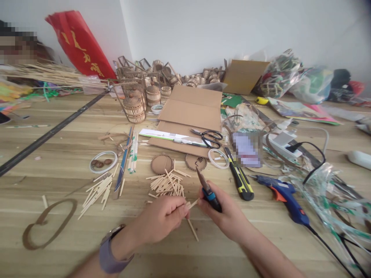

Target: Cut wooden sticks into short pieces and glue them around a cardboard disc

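Note:
My left hand [171, 216] is closed, pinching short wooden sticks [193, 203] between thumb and fingers. In my right hand [224, 208] is a pair of pliers [209, 191] with black and blue handles, its pointed metal jaws directed up and away. The right fingertips touch the end of one pinched stick. Just beyond my left hand lies a loose pile of short sticks [168, 183], and one stick [193, 230] rests on the table below my hands. Two round cardboard discs [161, 164] with rough rims lie behind the pile.
Another stick bundle [97, 193] and a curled brown strip [55, 224] lie left. Scissors [213, 138] rest on cardboard [189, 108]. A utility knife [239, 173], blue glue gun [285, 197] and power strip [285, 144] are right. Small slatted baskets [135, 110] stand behind.

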`<state>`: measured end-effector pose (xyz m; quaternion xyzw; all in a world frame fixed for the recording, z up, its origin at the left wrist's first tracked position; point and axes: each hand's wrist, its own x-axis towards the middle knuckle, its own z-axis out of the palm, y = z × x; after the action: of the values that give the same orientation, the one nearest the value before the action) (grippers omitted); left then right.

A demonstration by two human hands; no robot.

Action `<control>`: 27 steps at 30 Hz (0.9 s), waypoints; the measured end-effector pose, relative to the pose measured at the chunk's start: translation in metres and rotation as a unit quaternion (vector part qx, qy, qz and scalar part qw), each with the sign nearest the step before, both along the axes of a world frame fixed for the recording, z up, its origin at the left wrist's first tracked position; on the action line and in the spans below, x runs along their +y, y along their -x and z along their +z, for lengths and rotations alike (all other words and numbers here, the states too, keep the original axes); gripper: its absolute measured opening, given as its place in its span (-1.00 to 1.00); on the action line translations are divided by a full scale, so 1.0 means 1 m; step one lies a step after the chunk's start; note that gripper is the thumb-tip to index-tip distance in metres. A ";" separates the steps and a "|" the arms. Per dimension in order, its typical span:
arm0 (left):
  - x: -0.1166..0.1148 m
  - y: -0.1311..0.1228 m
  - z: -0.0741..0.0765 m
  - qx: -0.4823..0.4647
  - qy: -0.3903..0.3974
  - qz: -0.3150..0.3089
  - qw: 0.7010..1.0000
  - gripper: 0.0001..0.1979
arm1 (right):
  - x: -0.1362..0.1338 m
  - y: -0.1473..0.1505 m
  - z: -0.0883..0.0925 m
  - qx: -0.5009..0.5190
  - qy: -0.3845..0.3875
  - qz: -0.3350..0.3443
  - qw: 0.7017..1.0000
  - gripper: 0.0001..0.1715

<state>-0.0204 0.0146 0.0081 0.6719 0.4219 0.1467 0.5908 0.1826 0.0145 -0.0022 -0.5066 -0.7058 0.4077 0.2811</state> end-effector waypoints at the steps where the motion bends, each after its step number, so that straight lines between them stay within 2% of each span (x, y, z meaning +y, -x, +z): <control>1: 0.000 0.000 0.000 0.000 0.000 0.000 1.000 -0.59 | 0.000 0.000 0.000 0.002 0.000 -0.002 1.000 -0.89; 8: 0.001 0.000 -0.002 -0.032 0.008 -0.007 0.999 -0.56 | 0.000 0.001 -0.004 0.038 0.003 -0.006 0.999 -0.86; 12: 0.003 0.008 0.004 -0.107 0.015 -0.037 0.993 -0.57 | 0.006 -0.007 -0.007 0.094 0.020 -0.055 0.994 -0.78; 14: 0.006 0.012 0.003 -0.108 0.012 0.005 0.994 -0.59 | 0.009 -0.012 -0.007 0.102 0.006 -0.083 0.991 -0.77; 16: 0.011 0.012 -0.001 -0.096 0.009 0.092 0.991 -0.59 | 0.011 -0.014 -0.006 0.082 -0.016 -0.090 0.992 -0.79; 18: 0.014 0.009 -0.007 -0.109 0.043 0.136 0.984 -0.57 | 0.009 -0.012 -0.005 0.041 -0.039 -0.075 0.996 -0.84; 22: 0.016 0.002 -0.017 -0.138 0.110 0.172 0.969 -0.50 | -0.001 0.000 -0.002 -0.035 -0.081 -0.007 0.996 -0.92; 27: 0.011 -0.004 -0.023 -0.127 0.100 0.150 0.975 -0.56 | -0.010 0.010 -0.002 -0.018 -0.067 0.079 0.994 -0.84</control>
<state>-0.0160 0.0254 -0.0151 0.5141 0.4519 0.2747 0.6753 0.1728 0.0047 -0.0044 -0.4361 -0.7743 0.3716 0.2687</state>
